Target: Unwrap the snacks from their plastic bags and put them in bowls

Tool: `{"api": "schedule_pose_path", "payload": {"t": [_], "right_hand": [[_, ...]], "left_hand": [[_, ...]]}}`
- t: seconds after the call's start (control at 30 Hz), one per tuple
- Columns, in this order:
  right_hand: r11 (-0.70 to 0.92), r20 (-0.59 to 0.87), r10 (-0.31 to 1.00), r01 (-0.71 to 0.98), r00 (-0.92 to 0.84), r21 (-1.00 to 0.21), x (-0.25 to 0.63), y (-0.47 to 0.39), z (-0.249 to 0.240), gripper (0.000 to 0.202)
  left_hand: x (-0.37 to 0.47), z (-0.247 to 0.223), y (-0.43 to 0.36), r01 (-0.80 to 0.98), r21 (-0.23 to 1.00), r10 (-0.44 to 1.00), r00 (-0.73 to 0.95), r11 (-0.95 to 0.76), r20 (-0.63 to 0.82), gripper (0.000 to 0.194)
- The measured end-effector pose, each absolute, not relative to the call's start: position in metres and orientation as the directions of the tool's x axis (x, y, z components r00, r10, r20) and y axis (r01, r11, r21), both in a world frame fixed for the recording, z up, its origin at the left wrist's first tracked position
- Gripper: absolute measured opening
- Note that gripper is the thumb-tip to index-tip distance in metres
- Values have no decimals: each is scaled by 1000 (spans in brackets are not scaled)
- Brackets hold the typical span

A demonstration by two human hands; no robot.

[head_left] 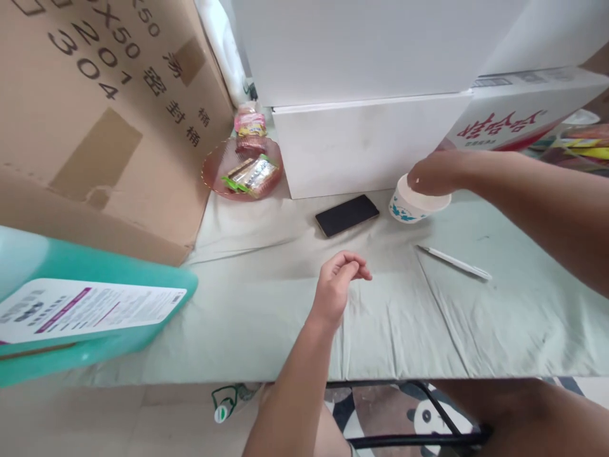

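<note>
A white paper bowl (404, 206) with a blue-green leaf print stands upright on the cloth-covered table. My right hand (432, 174) reaches over its rim, fingers bent down into the opening. The bowl wall and the hand itself hide most of the fingertips, so what they hold, if anything, does not show. Over the middle of the table is my left hand (340, 282), loosely closed, the thumb close to the curled fingers and nothing visible in them. A black smartphone (347, 216) lies flat beyond it, left of the bowl. To its right lies a white pen (454, 262).
A pink plate (219, 171) with wrapped snacks (254, 172) is at the back left. Beside it rises a large cardboard box (109, 133), with a green liquid jug (95, 304) in front. White boxes (371, 146) line the back. The table's front edge (214, 381) crosses below.
</note>
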State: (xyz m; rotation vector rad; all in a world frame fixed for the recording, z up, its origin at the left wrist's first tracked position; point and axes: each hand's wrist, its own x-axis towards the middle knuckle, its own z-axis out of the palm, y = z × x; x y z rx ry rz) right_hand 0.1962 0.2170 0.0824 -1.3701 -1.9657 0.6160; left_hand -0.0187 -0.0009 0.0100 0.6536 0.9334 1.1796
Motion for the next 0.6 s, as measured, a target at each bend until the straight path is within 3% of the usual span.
{"api": "schedule_pose_path", "payload": {"t": [0.07, 0.13, 0.23, 0.37, 0.47, 0.6], "right_hand": [[499, 79, 855, 770, -513, -399, 161, 197, 98, 27], [598, 72, 782, 712, -620, -368, 110, 174, 101, 19], [750, 162, 652, 598, -741, -283, 18, 156, 81, 37], [675, 55, 733, 714, -678, -185, -72, 170, 50, 45], [656, 0, 750, 744, -661, -123, -92, 177, 43, 38], [733, -20, 677, 677, -735, -70, -74, 150, 47, 29]], "left_hand": [[-29, 13, 3, -530, 799, 944, 9, 284, -329, 12], [-38, 13, 7, -588, 758, 913, -79, 282, -400, 13], [-47, 12, 11, -669, 684, 870, -114, 290, -480, 13], [-50, 12, 7, -685, 660, 862, -93, 308, -498, 12], [-53, 13, 3, -656, 694, 869, -114, 298, -481, 12], [-57, 14, 3, -581, 753, 878, -131, 309, -461, 11]]}}
